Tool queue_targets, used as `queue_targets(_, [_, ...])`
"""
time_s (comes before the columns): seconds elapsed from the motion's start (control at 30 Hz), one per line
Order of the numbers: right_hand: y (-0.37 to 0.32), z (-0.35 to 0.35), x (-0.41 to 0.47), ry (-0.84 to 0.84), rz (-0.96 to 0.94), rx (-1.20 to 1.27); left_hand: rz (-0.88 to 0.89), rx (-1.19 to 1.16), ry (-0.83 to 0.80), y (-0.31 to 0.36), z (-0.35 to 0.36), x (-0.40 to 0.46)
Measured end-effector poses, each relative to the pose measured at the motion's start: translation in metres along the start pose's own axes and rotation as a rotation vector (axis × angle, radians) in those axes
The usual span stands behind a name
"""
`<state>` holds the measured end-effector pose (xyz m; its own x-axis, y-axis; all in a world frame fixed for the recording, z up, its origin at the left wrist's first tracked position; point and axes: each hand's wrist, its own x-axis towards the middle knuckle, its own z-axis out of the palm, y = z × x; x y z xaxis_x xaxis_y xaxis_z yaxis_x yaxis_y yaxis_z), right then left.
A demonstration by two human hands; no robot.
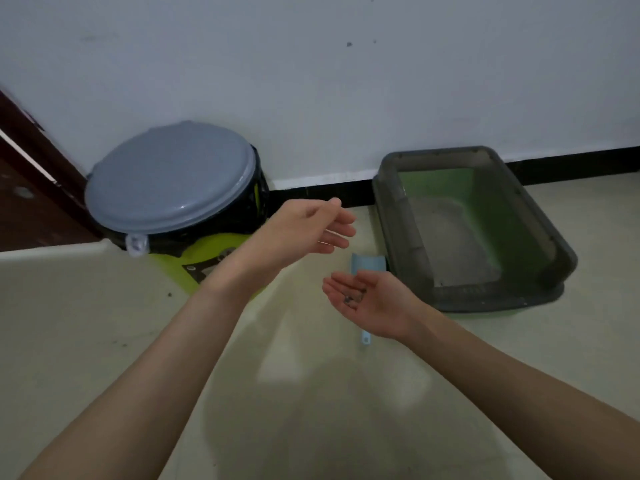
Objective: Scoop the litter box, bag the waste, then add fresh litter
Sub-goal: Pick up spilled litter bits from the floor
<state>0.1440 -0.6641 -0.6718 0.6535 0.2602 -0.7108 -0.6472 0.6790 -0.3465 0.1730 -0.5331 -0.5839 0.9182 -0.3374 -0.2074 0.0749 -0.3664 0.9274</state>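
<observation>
I look down on a pale tiled floor [104, 341] that meets a white wall [346, 81] along a black skirting board [571, 164]; a dark brown door frame [31, 157] cuts in at the far left.

The biggest thing I see is the bin [207, 265], lime green with a black bag liner [258, 199] folded over its rim, standing against the wall at left. Its grey lid [169, 178] is down and covers the opening.

To the right, also against the wall, sits the litter box [550, 237]: a green tray under a dark grey translucent rim. A shallow bed of grey litter [453, 244] covers its bottom, thin enough that the green walls show above it.

My left hand [304, 230] hangs in the air just right of the bin, between bin and litter box, fingers straight and relaxed, pointing right, holding nothing.

My right hand [374, 303] is lower and nearer to me, palm up and flat, slightly cupped, beside the near left corner of the litter box. The two hands are apart, the left above the right.

A light blue scoop [369, 263] lies on the floor just beside the litter box, mostly hidden under my right hand; its head shows above the fingers and the tip of its handle below the wrist.

Smallest are a few dark crumbs [351, 299] resting on my right palm, and scattered dark specks [169, 294] on the floor left of the bin.
</observation>
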Motion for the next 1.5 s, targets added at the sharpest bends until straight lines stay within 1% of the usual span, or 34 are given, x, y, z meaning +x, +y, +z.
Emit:
queue_targets(0.03, [0.002,0.003,0.005,0.056,0.004,-0.034,0.046,0.014,0.055,-0.007,-0.007,-0.003])
queue_targets(0.07, [0.005,0.007,0.011,0.099,0.005,-0.060,0.105,0.081,0.129,-0.017,-0.016,-0.006])
queue_targets(0.13, [0.009,0.017,0.021,0.134,0.000,-0.093,0.227,0.356,0.313,-0.041,-0.037,-0.010])
queue_targets(0.2, [0.011,0.030,0.029,0.134,-0.011,-0.110,0.314,0.644,0.487,-0.062,-0.063,-0.014])
queue_targets(0.27, [0.012,0.047,0.035,0.117,-0.024,-0.109,0.348,0.848,0.600,-0.081,-0.093,-0.016])
queue_targets(0.37, [0.013,0.069,0.043,0.099,-0.044,-0.112,0.286,0.994,0.736,-0.106,-0.134,-0.021])
queue_targets(0.47, [0.014,0.083,0.049,0.121,-0.065,-0.188,0.218,1.005,0.756,-0.120,-0.155,-0.023])
queue_targets(0.6, [0.014,0.097,0.053,0.120,-0.067,-0.241,0.253,1.050,0.724,-0.120,-0.168,-0.020])
queue_targets(0.73, [0.010,0.111,0.053,0.068,-0.054,-0.178,0.268,1.147,0.657,-0.122,-0.176,-0.019])
queue_targets(0.87, [0.007,0.122,0.051,-0.002,-0.052,-0.128,0.329,1.145,0.671,-0.124,-0.181,-0.018])
queue_targets(0.97, [0.002,0.132,0.047,-0.061,-0.045,-0.125,0.410,1.076,0.746,-0.117,-0.189,-0.019])
queue_targets(1.03, [-0.003,0.141,0.045,-0.099,-0.050,-0.128,0.465,1.002,0.844,-0.103,-0.198,-0.018])
queue_targets(1.13, [-0.007,0.159,0.044,-0.157,-0.052,-0.105,0.496,0.890,0.965,-0.075,-0.212,-0.009])
queue_targets(1.2, [-0.010,0.175,0.048,-0.176,-0.059,-0.088,0.509,0.843,0.983,-0.059,-0.220,-0.002])
queue_targets(1.33, [-0.014,0.217,0.064,-0.191,-0.078,-0.107,0.560,0.751,0.964,-0.043,-0.234,0.006])
queue_targets(1.5, [-0.010,0.243,0.084,-0.237,-0.013,-0.097,0.576,0.732,0.953,-0.045,-0.236,0.006])
